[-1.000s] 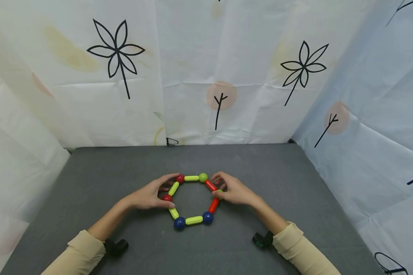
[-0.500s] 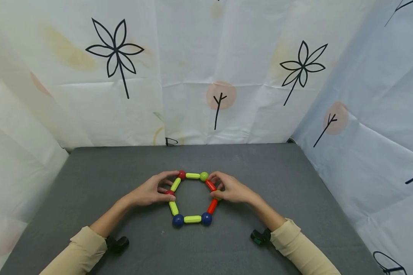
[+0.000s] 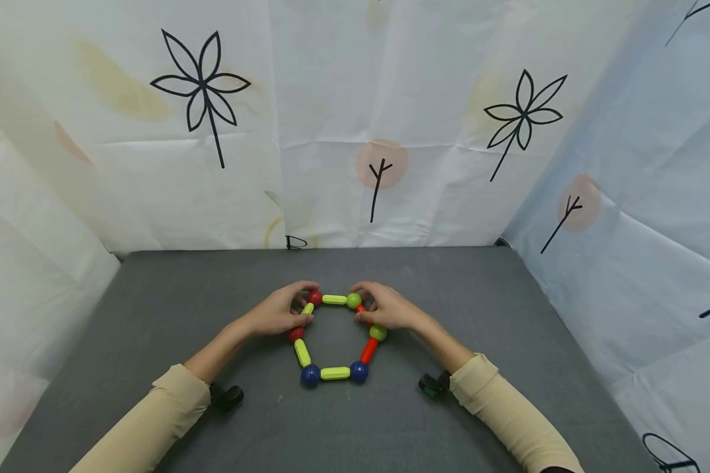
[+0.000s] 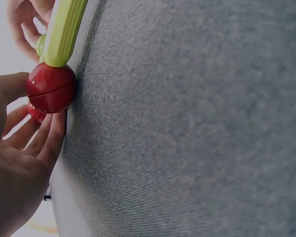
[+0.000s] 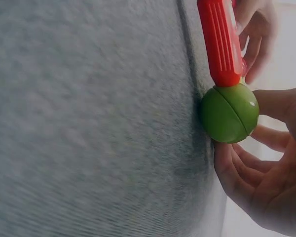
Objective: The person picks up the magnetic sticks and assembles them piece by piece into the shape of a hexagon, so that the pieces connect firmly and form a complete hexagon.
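A ring of toy building rods and balls lies on the grey table, its yellow-green and red rods joined by red, green and blue balls. My left hand grips its far left side, fingertips at the far red ball and thumb across the yellow-green rod beside it. Opposite, my right hand curls round the upper red rod, with fingers by the far green ball. In the left wrist view the nearer red ball shows before my thumb. The nearer green ball fills the same place in the right wrist view.
The grey cloth-covered table extends round the ring. White printed sheets hang behind it and on both sides. A dark wrist camera sits under my left forearm, another under the right.
Both hands have moved farther away along the ring, the left also rightward. Its left side has shifted right and away. My thumbs have slid off the side balls onto the upper rods.
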A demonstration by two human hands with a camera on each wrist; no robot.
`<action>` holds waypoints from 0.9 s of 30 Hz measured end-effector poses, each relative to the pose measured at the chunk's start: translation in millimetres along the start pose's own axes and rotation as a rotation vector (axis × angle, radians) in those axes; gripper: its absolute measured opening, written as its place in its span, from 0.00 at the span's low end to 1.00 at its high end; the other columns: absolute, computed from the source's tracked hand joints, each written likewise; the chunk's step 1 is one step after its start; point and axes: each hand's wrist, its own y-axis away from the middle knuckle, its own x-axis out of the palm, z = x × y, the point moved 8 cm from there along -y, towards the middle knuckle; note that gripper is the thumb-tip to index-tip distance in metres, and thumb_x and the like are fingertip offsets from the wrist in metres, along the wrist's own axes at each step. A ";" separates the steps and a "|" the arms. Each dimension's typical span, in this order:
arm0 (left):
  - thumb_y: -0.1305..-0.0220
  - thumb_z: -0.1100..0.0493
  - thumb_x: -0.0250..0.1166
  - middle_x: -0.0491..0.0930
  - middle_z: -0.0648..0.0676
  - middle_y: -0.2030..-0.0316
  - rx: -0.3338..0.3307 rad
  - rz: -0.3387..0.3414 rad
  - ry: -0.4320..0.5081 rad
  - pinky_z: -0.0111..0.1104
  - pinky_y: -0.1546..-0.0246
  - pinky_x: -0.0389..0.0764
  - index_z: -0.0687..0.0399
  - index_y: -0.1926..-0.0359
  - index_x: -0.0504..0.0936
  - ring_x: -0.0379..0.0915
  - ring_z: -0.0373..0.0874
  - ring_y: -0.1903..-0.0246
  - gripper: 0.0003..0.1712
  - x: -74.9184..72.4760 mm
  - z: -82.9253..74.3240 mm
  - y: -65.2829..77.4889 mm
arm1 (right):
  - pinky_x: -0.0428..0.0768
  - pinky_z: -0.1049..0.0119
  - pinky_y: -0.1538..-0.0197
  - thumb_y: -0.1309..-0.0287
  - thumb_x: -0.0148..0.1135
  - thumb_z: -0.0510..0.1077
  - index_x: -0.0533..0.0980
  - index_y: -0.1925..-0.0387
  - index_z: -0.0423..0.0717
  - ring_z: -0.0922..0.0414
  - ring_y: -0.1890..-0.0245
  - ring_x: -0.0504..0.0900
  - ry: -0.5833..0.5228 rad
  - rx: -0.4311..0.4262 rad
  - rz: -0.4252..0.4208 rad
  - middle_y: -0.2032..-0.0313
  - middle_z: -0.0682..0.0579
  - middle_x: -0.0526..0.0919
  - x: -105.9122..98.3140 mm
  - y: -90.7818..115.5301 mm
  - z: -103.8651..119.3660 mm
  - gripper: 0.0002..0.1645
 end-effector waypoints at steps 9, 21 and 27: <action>0.26 0.63 0.70 0.77 0.65 0.29 0.012 0.025 -0.011 0.40 0.48 0.90 0.62 0.21 0.67 0.83 0.57 0.40 0.37 2.0 -1.8 -4.9 | 0.87 0.60 0.50 0.28 0.72 0.42 0.73 0.27 0.42 0.53 0.54 0.89 -0.003 0.004 0.040 0.37 0.36 0.83 -6.5 -1.8 -5.2 0.33; 0.31 0.53 0.76 0.64 0.66 0.20 -0.005 0.171 0.111 0.50 0.34 0.84 0.57 0.15 0.57 0.73 0.64 0.29 0.53 3.9 7.9 11.2 | 0.83 0.65 0.58 0.30 0.74 0.48 0.67 0.23 0.42 0.57 0.60 0.86 -0.109 0.026 0.096 0.36 0.36 0.79 -8.1 14.9 -23.0 0.41; 0.36 0.54 0.81 0.62 0.65 0.19 -0.001 0.212 0.135 0.46 0.34 0.84 0.54 0.15 0.57 0.72 0.63 0.28 0.57 1.9 12.0 18.7 | 0.84 0.65 0.60 0.30 0.74 0.49 0.63 0.19 0.43 0.58 0.58 0.88 -0.157 0.046 0.149 0.34 0.36 0.77 -4.7 28.8 -24.6 0.47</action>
